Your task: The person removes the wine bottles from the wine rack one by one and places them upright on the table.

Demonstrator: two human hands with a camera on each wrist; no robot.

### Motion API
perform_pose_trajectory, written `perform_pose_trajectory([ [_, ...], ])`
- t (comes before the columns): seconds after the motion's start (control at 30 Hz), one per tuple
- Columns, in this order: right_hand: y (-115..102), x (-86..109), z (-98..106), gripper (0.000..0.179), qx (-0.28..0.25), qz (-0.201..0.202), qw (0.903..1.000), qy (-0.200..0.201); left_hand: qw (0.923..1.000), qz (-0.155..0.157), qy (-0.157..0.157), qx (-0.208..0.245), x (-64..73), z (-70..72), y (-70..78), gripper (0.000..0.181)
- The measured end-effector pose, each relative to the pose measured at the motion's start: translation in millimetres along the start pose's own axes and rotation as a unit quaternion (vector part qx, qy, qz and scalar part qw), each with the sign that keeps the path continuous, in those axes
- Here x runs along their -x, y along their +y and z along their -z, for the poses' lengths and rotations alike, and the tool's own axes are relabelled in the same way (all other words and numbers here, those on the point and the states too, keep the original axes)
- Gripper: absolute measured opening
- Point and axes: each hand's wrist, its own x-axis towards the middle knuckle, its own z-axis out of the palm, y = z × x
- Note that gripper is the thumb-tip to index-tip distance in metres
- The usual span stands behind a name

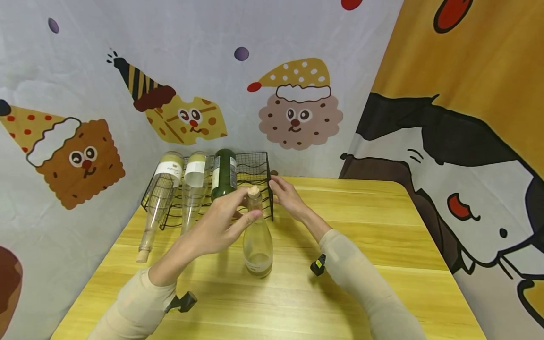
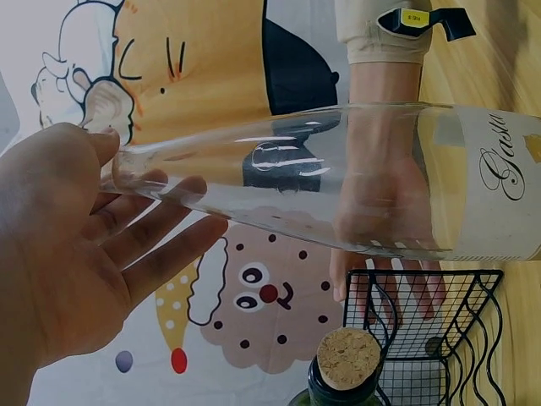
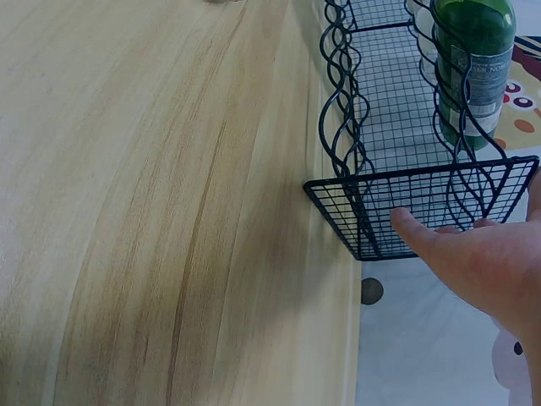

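My left hand [image 1: 223,222] grips a clear glass bottle [image 1: 258,248] by its neck, thumb on one side and fingers on the other. The bottle has a cork [image 1: 254,190] and a white label [image 2: 500,182] low on its body. In the head view it stands upright or nearly so; whether its base touches the table, I cannot tell. At the right end of a black wire rack [image 1: 254,163], my right hand [image 1: 290,196] has its fingers extended against the mesh side [image 3: 380,224]. A corked green bottle [image 1: 224,174] lies in the rack.
Two clear corked bottles [image 1: 158,200] [image 1: 194,189] lie in the rack left of the green one, necks toward me. The rack stands at the back of the wooden table [image 1: 348,226], near a cartoon-printed cloth [image 1: 238,94]. Each sleeve carries a small black wrist device [image 1: 187,301].
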Motion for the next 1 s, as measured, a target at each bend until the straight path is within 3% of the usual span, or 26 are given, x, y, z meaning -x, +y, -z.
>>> perform_pose_trajectory([
  [0.6, 2.4, -2.5, 0.5, 0.066, 0.002, 0.002, 1.0000, -0.002, 0.9996, -0.022, 0.012, -0.014, 2.2, -0.3, -5.2, 0.029],
  [1.0, 1.1, -1.9, -0.8, 0.067, -0.001, -0.001, 1.0000, 0.000, 0.9991, -0.016, 0.016, -0.035, 5.5, -0.1, -5.3, 0.051],
])
